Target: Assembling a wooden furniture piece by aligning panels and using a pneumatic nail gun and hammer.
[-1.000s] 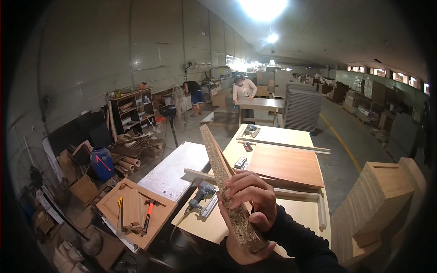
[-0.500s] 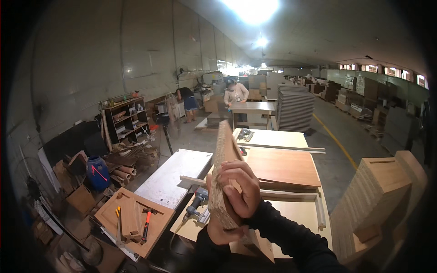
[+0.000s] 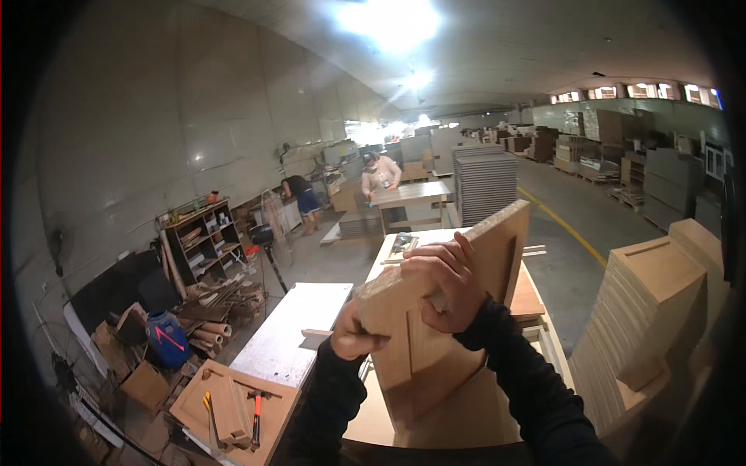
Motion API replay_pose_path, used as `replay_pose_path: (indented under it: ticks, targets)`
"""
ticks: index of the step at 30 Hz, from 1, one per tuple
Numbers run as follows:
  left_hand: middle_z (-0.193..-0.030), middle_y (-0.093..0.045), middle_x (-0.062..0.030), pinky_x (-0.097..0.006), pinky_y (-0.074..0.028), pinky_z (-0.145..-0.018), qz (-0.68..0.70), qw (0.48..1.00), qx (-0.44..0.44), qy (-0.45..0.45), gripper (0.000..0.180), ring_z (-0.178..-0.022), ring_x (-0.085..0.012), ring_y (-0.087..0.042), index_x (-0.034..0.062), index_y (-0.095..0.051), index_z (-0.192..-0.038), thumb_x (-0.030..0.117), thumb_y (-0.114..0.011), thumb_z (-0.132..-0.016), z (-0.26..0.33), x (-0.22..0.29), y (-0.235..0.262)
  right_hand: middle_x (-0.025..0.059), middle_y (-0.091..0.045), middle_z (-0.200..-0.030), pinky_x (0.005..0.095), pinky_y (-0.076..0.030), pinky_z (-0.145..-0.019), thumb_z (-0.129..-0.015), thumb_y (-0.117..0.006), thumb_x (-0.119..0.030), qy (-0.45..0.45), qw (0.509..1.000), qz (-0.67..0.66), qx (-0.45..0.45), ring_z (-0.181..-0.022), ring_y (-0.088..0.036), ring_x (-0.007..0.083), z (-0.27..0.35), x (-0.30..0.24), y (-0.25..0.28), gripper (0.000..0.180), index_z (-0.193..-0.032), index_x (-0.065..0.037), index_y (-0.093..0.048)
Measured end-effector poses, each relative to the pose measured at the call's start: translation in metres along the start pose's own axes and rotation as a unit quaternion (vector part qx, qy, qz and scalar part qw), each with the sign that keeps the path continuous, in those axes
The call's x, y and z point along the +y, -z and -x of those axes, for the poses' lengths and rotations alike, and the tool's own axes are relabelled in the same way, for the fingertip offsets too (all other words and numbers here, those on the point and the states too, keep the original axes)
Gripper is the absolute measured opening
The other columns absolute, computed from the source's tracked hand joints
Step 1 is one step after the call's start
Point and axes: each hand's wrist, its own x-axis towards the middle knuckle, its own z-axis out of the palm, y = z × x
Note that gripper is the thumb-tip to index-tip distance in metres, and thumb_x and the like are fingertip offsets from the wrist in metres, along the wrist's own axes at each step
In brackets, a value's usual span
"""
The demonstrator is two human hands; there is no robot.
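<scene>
The board (image 3: 458,311) looks like pressed wood: a smooth, matt tan face and a rough, speckled chipboard edge. Matt black cloth sleeves (image 3: 536,388) cover both forearms. The stacked panels (image 3: 653,311) nearby show the same dull brown surface.

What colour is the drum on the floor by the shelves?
The drum is blue, with a red mark; head view.

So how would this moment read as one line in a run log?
left hand: grips lower edge of wooden panel | right hand: grips its top edge | panel: tilted, held above workbench
</scene>
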Motion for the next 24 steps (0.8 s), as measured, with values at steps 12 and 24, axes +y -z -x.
replay_pose_path:
  ticks: [12, 24]
  targets:
    - [-0.109, -0.056, -0.0134, -0.029, -0.036, -0.089, -0.049, 0.997, 0.062, -0.001, 0.05, -0.101, -0.0173, -0.052, -0.0086, -0.05, -0.113, 0.005, -0.062, -0.067, 0.035, -0.01, -0.03, 0.0006, -0.054, -0.092, 0.0386, -0.04, -0.088, -0.058, -0.073, -0.034, 0.065, 0.991, 0.103, 0.052, -0.088, -0.054, 0.02, 0.033, 0.002, 0.032, 0.042, -0.094, -0.015, -0.06]
    - [-0.093, -0.06, -0.0128, -0.03, -0.043, -0.079, -0.116, 0.912, 0.37, -0.134, 0.05, -0.086, -0.0183, -0.056, -0.0056, -0.054, -0.096, 0.038, -0.063, -0.075, 0.044, 0.01, -0.058, -0.006, -0.053, -0.092, 0.0283, -0.036, -0.076, -0.063, -0.067, -0.039, 0.031, 0.986, 0.151, 0.058, -0.086, -0.052, 0.012, 0.017, -0.048, 0.034, 0.037, -0.095, -0.021, -0.061]
